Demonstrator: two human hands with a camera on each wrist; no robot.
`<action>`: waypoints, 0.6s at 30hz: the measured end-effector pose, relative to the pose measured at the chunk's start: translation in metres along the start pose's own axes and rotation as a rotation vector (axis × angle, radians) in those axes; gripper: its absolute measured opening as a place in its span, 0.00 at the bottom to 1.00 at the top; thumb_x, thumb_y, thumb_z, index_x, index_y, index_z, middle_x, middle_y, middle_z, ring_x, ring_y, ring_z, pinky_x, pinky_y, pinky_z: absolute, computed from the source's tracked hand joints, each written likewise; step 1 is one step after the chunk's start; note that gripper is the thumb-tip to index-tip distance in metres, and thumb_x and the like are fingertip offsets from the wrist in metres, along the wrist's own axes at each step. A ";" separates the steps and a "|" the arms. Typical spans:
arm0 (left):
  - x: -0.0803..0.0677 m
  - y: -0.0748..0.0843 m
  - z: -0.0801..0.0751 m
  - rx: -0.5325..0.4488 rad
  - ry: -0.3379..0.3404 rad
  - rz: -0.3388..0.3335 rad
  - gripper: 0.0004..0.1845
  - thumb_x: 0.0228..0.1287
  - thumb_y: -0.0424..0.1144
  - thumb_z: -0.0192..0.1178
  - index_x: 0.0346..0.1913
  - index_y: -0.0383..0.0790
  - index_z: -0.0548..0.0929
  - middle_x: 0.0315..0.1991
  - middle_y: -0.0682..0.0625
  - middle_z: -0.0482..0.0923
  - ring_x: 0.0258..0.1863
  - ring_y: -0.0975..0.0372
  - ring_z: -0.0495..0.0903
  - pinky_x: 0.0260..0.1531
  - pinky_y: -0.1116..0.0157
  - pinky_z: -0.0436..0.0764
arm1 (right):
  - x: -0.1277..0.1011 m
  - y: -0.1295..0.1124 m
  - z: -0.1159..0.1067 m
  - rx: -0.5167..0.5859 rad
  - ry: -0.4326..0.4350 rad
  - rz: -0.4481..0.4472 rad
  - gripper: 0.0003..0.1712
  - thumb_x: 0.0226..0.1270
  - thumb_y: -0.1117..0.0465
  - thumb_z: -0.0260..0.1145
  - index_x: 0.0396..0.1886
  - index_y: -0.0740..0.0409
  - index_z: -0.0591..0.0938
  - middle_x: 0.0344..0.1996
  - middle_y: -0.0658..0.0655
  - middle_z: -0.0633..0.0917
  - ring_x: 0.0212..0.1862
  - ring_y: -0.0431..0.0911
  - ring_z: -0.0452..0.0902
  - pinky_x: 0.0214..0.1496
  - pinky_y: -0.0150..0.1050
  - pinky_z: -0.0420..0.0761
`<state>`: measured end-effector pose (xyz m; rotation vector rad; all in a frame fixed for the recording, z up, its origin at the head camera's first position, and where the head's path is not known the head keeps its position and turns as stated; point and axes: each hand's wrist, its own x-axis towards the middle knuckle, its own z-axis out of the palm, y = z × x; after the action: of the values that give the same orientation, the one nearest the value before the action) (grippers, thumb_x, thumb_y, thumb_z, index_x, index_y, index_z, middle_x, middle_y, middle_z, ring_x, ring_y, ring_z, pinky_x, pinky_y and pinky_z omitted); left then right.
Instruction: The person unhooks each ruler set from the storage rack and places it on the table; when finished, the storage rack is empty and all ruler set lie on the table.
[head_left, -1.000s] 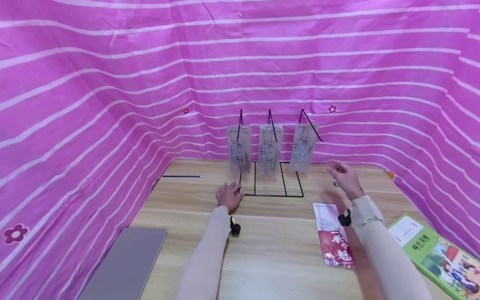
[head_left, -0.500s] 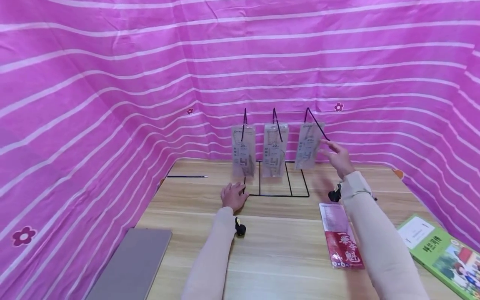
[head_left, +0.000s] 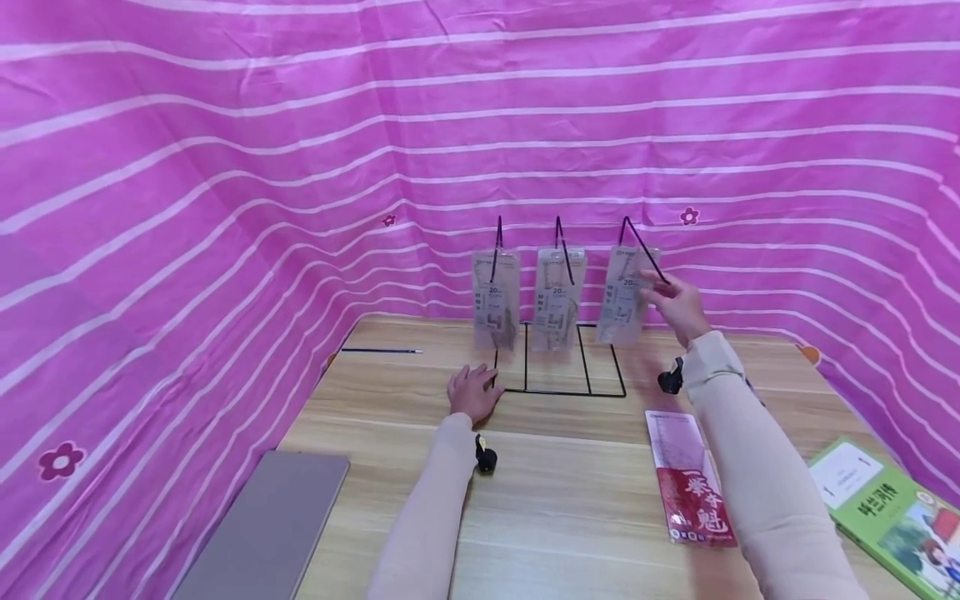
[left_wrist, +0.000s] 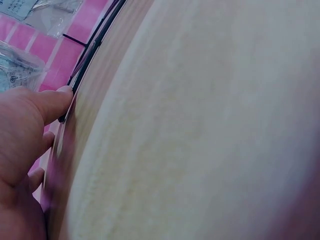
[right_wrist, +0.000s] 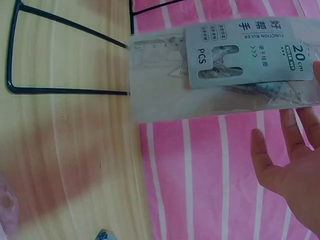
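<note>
Right hand (head_left: pixel 678 304) raised at the rightmost ruler-set packet (head_left: pixel 625 293) on the black wire rack (head_left: pixel 562 390), fingers straight and spread beside it, gripping nothing; packet label reads "FUNCTION RULER SET", "20 cm", "PCS". Left hand (head_left: pixel 474 392) flat on the tabletop (head_left: pixel 562 508), fingers relaxed, fingertip touching the rack's base wire, two more ruler-set packets (head_left: pixel 495 300) hanging left of the first. Nearer on the tabletop, a red-ended packet (head_left: pixel 690 479) with Chinese characters, a green book (head_left: pixel 892 512), a grey board (head_left: pixel 266 529), a pen (head_left: pixel 381 351).
</note>
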<state>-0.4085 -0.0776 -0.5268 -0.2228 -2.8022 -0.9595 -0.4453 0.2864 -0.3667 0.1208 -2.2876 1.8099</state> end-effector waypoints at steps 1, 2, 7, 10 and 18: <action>0.000 0.000 0.000 0.001 -0.003 -0.002 0.23 0.71 0.46 0.61 0.65 0.43 0.80 0.72 0.42 0.70 0.76 0.40 0.56 0.74 0.39 0.45 | -0.001 0.000 0.000 -0.012 0.008 -0.008 0.29 0.72 0.68 0.63 0.72 0.61 0.70 0.62 0.64 0.78 0.53 0.35 0.75 0.64 0.32 0.76; 0.000 0.001 -0.001 0.001 -0.003 -0.002 0.23 0.71 0.46 0.60 0.65 0.43 0.80 0.72 0.42 0.70 0.76 0.40 0.56 0.74 0.39 0.45 | -0.001 0.000 0.001 -0.025 0.016 -0.019 0.29 0.72 0.68 0.63 0.71 0.62 0.71 0.57 0.60 0.80 0.49 0.32 0.75 0.61 0.29 0.78; 0.001 0.002 -0.001 -0.018 -0.004 0.001 0.24 0.70 0.46 0.60 0.65 0.42 0.79 0.72 0.41 0.69 0.76 0.39 0.55 0.74 0.38 0.44 | -0.005 0.002 0.001 0.000 0.055 -0.085 0.27 0.68 0.71 0.67 0.66 0.65 0.75 0.39 0.44 0.84 0.42 0.31 0.78 0.49 0.21 0.79; 0.001 0.002 0.000 -0.017 -0.003 0.001 0.24 0.70 0.47 0.60 0.66 0.42 0.79 0.72 0.41 0.69 0.76 0.39 0.55 0.75 0.38 0.44 | -0.009 0.003 0.001 0.043 0.075 -0.125 0.27 0.65 0.73 0.68 0.64 0.68 0.77 0.34 0.43 0.85 0.39 0.32 0.80 0.46 0.20 0.80; 0.002 -0.001 0.001 0.010 -0.006 0.004 0.24 0.70 0.46 0.60 0.65 0.43 0.79 0.72 0.42 0.69 0.76 0.39 0.56 0.74 0.38 0.45 | -0.022 0.009 0.001 0.012 0.089 -0.159 0.25 0.64 0.70 0.71 0.61 0.63 0.80 0.30 0.40 0.85 0.37 0.32 0.81 0.44 0.22 0.80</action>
<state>-0.4108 -0.0774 -0.5271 -0.2295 -2.8103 -0.9451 -0.4256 0.2861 -0.3801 0.2128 -2.1418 1.7146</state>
